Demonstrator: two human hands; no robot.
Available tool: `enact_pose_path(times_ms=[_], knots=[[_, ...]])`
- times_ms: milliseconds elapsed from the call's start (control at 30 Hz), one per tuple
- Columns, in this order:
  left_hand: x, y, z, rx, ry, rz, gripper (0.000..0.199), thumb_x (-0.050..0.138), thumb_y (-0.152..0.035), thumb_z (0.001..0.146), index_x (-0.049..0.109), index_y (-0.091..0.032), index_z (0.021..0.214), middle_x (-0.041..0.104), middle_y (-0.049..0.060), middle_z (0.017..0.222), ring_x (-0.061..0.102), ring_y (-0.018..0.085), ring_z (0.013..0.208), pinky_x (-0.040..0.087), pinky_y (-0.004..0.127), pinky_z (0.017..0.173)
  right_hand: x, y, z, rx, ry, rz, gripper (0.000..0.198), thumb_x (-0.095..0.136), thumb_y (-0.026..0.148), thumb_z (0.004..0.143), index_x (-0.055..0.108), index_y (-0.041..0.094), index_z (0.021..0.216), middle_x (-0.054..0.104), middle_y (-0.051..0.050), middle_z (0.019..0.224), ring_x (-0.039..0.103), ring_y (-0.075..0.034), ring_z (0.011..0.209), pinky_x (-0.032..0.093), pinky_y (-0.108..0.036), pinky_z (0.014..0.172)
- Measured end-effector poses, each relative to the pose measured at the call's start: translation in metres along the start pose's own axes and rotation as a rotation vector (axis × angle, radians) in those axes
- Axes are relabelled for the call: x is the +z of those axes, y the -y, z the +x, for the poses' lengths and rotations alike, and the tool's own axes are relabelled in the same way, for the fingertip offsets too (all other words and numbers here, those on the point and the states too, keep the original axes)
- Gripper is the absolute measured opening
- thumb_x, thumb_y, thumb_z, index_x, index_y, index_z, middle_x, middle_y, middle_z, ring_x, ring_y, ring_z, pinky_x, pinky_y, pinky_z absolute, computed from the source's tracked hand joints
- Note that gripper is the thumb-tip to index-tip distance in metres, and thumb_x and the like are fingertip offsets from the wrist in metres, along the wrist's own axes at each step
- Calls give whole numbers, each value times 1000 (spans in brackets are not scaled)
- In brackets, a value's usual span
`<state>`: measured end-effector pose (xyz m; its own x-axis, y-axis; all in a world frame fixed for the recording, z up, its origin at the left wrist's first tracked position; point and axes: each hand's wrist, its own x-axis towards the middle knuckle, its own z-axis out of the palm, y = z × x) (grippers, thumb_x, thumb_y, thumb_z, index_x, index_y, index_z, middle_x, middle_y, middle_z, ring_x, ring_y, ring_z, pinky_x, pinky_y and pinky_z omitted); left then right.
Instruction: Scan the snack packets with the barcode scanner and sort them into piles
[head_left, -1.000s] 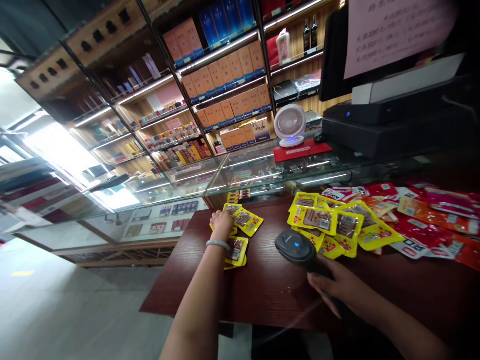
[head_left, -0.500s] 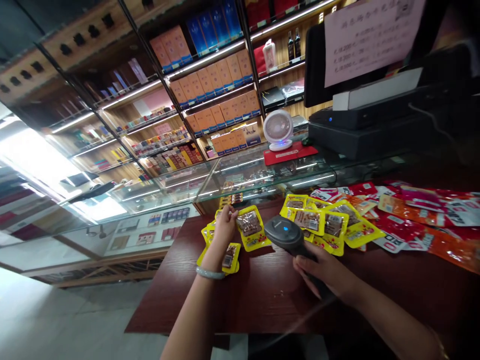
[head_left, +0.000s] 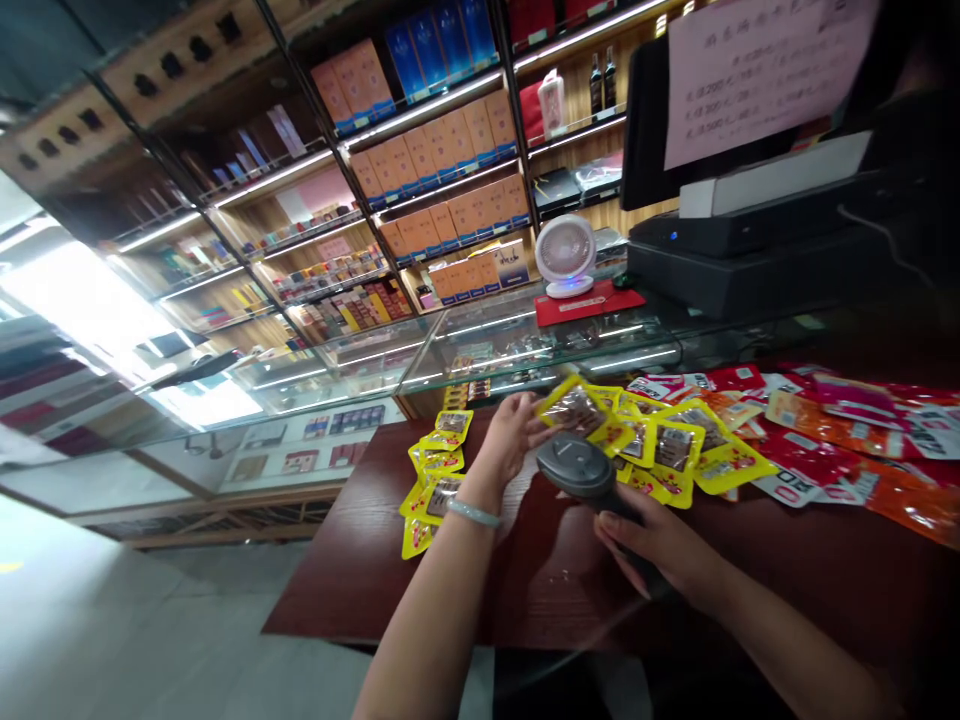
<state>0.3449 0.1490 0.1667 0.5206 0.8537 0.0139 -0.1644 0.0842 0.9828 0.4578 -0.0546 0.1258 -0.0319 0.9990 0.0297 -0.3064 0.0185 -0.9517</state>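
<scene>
My left hand [head_left: 511,440], with a pale bangle on its wrist, is over the table with fingers stretched to the right. Just beyond its fingertips a yellow snack packet [head_left: 579,408] is tilted and blurred by motion; whether they still touch is hard to see. My right hand [head_left: 649,535] is wrapped round the handle of a dark grey barcode scanner [head_left: 576,465], whose head points up and left. Several yellow snack packets [head_left: 679,448] lie heaped behind and right of the scanner. A smaller pile of yellow packets [head_left: 442,495] lies left of my left hand.
Red, white and orange packets [head_left: 840,440] cover the right side of the dark wooden table [head_left: 337,570]. Behind stand a glass display counter [head_left: 480,335], a small white fan [head_left: 566,255] and a black till machine [head_left: 735,260]. Shelves with boxes [head_left: 420,155] line the wall.
My left hand has swung right from the left pile, and the yellow packet it held has moved with it toward the right heap. My right hand keeps the scanner nearly in place.
</scene>
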Motion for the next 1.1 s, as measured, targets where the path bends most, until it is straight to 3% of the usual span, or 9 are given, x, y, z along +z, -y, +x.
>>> enact_pose_path(times_ms=[100,233,333,433,567,700,867,967,1100], knots=[[-11,1,-4,49,6,169,45,72,-43,80,58,-21,117,65,11,116,65,21,103,56,41,89,-3,-4,-4,37,-9,-12,34,66,51,89,50,22,100,50,11,55,43,-6,33,30,-17,34],[-78,-13,-29,147,-97,938,32,71,-26,79,68,-21,111,67,12,121,59,26,117,41,43,107,-6,-6,-8,82,9,-70,34,65,51,90,50,22,96,52,10,57,41,-5,33,29,-18,36],[-133,-30,-58,-66,-106,1479,40,74,-29,73,70,-25,113,65,13,126,53,32,124,36,45,108,-2,-9,-6,83,20,-78,37,66,53,88,51,20,96,51,10,55,40,-5,31,29,-18,36],[-161,-40,-79,-207,-10,1704,61,81,-42,63,65,-31,121,59,11,134,46,35,130,33,44,108,5,-11,-1,80,46,-69,39,67,54,87,53,19,98,49,10,56,40,-4,31,30,-18,35],[-163,-40,-86,-205,10,1778,61,80,-54,60,64,-29,113,59,9,129,49,34,124,35,43,103,14,-10,2,101,88,-98,45,66,57,86,55,19,106,47,11,54,40,-5,31,27,-18,34],[-158,-38,-88,-170,-85,1778,51,77,-55,63,59,-23,99,65,10,112,56,32,112,39,39,93,17,-10,1,121,79,-159,54,66,58,85,53,18,120,49,11,49,41,-7,30,27,-19,35],[-150,-40,-92,-129,-242,1424,47,76,-47,68,48,-25,99,66,1,89,62,22,82,38,27,67,20,-12,3,146,122,-141,60,66,57,85,52,18,127,50,11,50,43,-8,31,29,-18,34],[-138,-37,-88,-24,-252,1255,41,74,-43,70,45,-24,92,62,-2,84,59,18,77,36,25,65,24,-13,6,130,164,-129,54,67,56,86,56,18,122,49,11,49,43,-7,30,28,-17,33],[-122,-29,-80,79,-212,1212,35,71,-39,71,47,-23,91,59,-3,83,55,16,76,36,26,67,25,-13,7,104,150,-117,50,66,55,87,56,18,119,52,10,54,42,-5,30,29,-16,33]])
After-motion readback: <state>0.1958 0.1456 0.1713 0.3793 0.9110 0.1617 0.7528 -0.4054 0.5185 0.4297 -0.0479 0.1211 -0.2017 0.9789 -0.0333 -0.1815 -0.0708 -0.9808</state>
